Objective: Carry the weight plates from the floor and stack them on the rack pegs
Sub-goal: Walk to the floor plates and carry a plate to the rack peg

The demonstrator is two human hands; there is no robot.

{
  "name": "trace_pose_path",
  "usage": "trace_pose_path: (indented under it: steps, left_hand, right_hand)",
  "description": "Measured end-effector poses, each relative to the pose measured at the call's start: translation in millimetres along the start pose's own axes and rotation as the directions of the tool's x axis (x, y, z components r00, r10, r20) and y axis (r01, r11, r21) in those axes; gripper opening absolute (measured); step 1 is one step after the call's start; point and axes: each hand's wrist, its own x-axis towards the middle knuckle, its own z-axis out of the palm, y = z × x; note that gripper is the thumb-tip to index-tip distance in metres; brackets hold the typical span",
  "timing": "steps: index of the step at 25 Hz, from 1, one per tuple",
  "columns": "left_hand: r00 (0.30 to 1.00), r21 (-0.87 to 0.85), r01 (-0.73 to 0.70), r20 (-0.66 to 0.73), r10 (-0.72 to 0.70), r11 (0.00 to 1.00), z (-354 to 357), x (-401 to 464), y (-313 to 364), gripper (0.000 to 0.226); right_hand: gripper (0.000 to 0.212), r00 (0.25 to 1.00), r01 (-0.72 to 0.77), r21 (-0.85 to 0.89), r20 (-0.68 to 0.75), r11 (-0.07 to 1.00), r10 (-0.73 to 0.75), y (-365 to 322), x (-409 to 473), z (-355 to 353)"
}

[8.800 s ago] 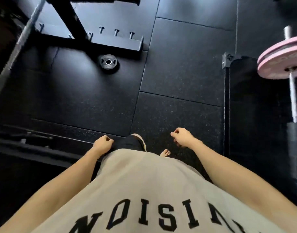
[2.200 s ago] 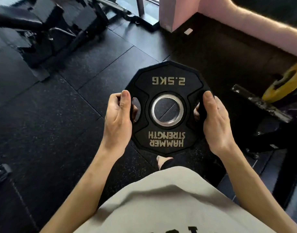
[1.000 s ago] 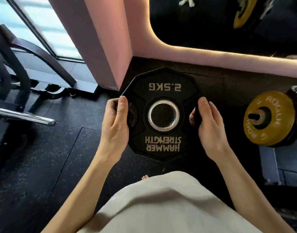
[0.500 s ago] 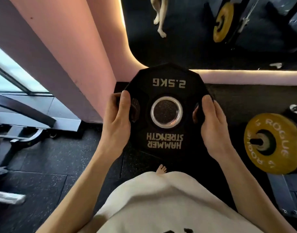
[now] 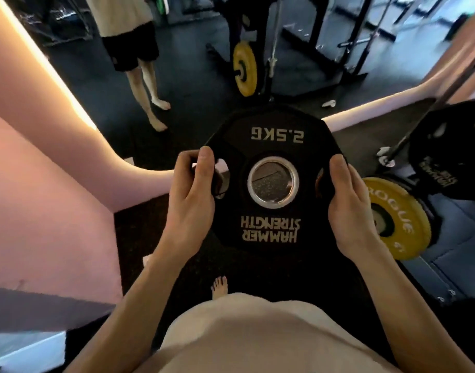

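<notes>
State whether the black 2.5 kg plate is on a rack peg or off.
Off: both hands hold the plate in the air, its centre hole empty.

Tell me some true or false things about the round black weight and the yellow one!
1. Both hands hold the black plate. True: the left hand and right hand grip its opposite sides.
2. The black plate says 10KG. False: it reads 2.5KG.
3. The yellow plate lies flat on the floor. False: it stands upright on a peg at the right.
4. You can see the floor through the black plate's middle hole. True.
5. The black plate is already on a peg. False: it is held in the air in front of the person.
</notes>
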Motion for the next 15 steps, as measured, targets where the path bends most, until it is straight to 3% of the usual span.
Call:
trace_pose_path:
  steps: [1, 6, 10, 13, 15]
  left_hand:
    - [0.998, -0.005, -0.019, 0.065, 0.02, 1.0, 1, 22, 1, 0.023]
    - [0.947, -0.039, -0.065, 0.313, 0.074, 0.997, 27, 112, 10, 0.026]
    - [0.865, -0.091, -0.047, 0.494, 0.087, 0.995, 67, 146, 11, 0.025]
    - [0.793, -0.125, -0.018, 0.602, 0.09, 0.992, 111, 160, 14, 0.026]
    - [0.75, -0.168, -0.008, 0.651, 0.117, 0.986, 144, 165, 22, 0.027]
  right_hand:
    - [0.054, 0.998, 0.021, -0.006, -0.063, 1.0, -0.021, -5, 9, 5]
    - [0.031, 0.906, 0.065, -0.075, -0.412, 0.995, -0.09, -28, 34, 14]
    - [0.061, 0.802, 0.067, -0.147, -0.58, 0.987, -0.141, -40, 40, -1]
    - [0.056, 0.695, 0.082, -0.123, -0.704, 0.989, -0.146, -51, 40, -22]
    - [0.075, 0.636, 0.079, -0.145, -0.754, 0.986, -0.162, -59, 42, -41]
